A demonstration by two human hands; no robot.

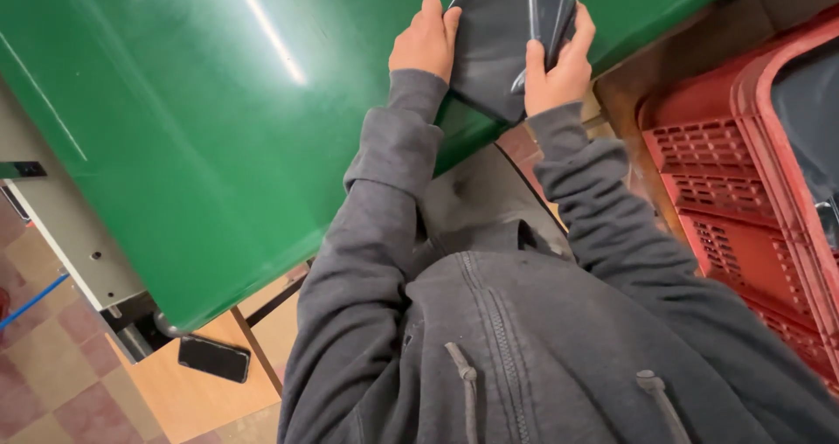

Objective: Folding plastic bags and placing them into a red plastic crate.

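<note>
Broad green bench (201, 121) across the left and far side. Red slatted crate (743, 199) at right. Folded black plastic sheet (498, 42) flat on the bench's far edge; left hand (426, 44) pressing it, grip spread; right hand (559, 64) grip pinching its folded edge. Black phone (214, 358) near left.

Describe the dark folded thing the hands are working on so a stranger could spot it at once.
Find the big glossy green table; at its far edge, near the red plastic crate, lies a black plastic bag, folded flat. The left hand presses on one side and the right hand pinches its folded layers. It is the only shiny black sheet on the green surface.
</note>
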